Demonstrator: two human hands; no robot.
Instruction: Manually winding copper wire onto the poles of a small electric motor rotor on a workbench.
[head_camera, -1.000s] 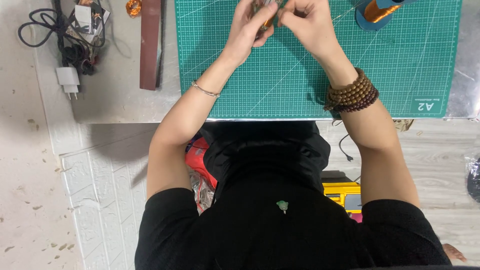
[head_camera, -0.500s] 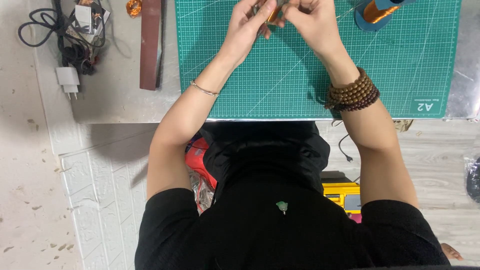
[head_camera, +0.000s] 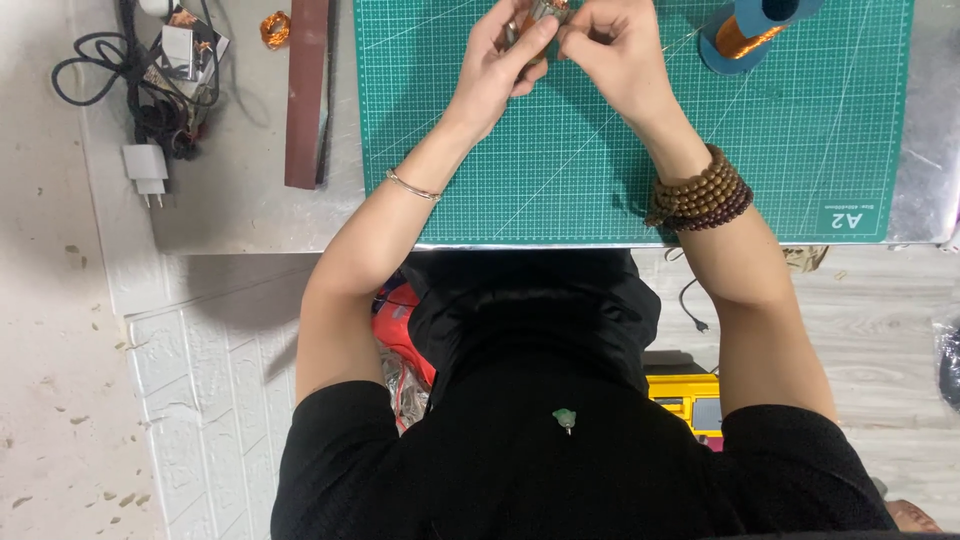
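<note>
Small metal part with copper winding (head_camera: 538, 14) pinched between left hand (head_camera: 497, 62) and right hand (head_camera: 617, 50), above green cutting mat (head_camera: 600, 170).

light: even, bright, overhead | shadows: soft, under the forearms on the green cutting mat (head_camera: 600, 180) and on the white floor tiles (head_camera: 190, 400) left of the person | glare: mild sheen on the grey metal tabletop (head_camera: 240, 190) | focus: sharp overall, fingertips slightly soft at top edge | distortion: slight at edges

Bare green cutting mat (head_camera: 600, 180) below both wrists; copper wire spool (head_camera: 745, 35) close on the right.
</note>
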